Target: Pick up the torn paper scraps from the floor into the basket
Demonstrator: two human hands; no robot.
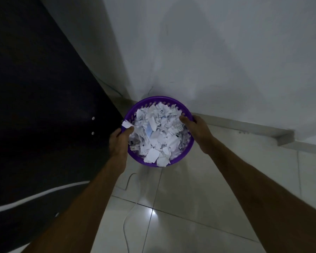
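A round purple basket (173, 162) sits in the corner where the wall meets the floor, heaped with torn white paper scraps (158, 132). My left hand (119, 143) grips the basket's left rim, and a white scrap (126, 124) sticks up by its thumb. My right hand (195, 128) grips the right rim, thumb inside the basket. Both forearms reach forward from the bottom of the view. Whether the basket rests on the floor or is lifted is unclear.
A large dark panel (35, 106) with small white dots fills the left side. The pale wall (217, 61) stands behind the basket, with a baseboard (263, 132) running right. A thin white cable (128, 181) lies on the light floor tiles (181, 207).
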